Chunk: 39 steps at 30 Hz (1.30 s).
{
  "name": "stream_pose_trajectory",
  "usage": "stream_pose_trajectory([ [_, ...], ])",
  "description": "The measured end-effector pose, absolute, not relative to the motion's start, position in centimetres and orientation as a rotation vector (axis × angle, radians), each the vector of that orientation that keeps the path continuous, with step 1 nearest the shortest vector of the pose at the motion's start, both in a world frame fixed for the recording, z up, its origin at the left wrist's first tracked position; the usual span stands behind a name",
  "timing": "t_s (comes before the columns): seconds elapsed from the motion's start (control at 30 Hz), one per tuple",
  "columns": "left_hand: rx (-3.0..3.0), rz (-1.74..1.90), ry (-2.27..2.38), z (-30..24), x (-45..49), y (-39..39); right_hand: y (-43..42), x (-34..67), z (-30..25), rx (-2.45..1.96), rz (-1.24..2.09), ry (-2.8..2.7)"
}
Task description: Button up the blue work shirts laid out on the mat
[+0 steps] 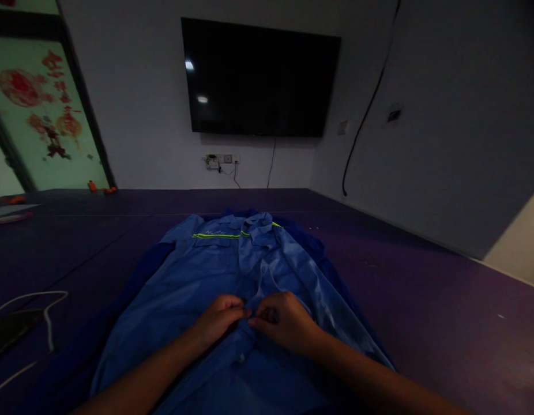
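A blue work shirt (pixel 198 276) with a yellow-green reflective stripe (pixel 215 235) across the chest lies flat on a dark purple surface (pixel 422 300), collar away from me. My left hand (pixel 219 320) and my right hand (pixel 282 320) meet at the shirt's front opening, about halfway down. Both hands are closed in a pinch on the fabric edges of the placket, fingertips nearly touching. A small button (pixel 241 358) shows just below them. What sits between the fingertips is too dark to make out beyond the cloth.
A white cable (pixel 42 305) and a dark flat device (pixel 11 328) lie at the left. A black wall screen (pixel 258 78) hangs ahead, wall sockets (pixel 221 159) below it. A glass door with red decorations (pixel 46 109) stands at the far left.
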State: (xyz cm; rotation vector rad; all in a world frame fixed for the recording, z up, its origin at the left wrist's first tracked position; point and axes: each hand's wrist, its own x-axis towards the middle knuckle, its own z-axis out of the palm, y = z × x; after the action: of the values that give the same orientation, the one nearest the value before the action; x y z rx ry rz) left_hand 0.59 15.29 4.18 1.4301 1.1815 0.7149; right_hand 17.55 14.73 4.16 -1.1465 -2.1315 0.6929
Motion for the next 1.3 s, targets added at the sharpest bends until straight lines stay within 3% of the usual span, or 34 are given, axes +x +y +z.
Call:
stream_pose_trajectory([
  [1.0, 1.431, 0.741, 1.164, 3.51, 0.77, 15.44, 15.06, 17.29, 3.44, -1.062, 1.189, -1.922],
  [1.3, 1.519, 0.694, 1.161, 3.94, 0.89, 15.03, 15.00, 17.42, 3.42, -1.036, 1.205, -1.995],
])
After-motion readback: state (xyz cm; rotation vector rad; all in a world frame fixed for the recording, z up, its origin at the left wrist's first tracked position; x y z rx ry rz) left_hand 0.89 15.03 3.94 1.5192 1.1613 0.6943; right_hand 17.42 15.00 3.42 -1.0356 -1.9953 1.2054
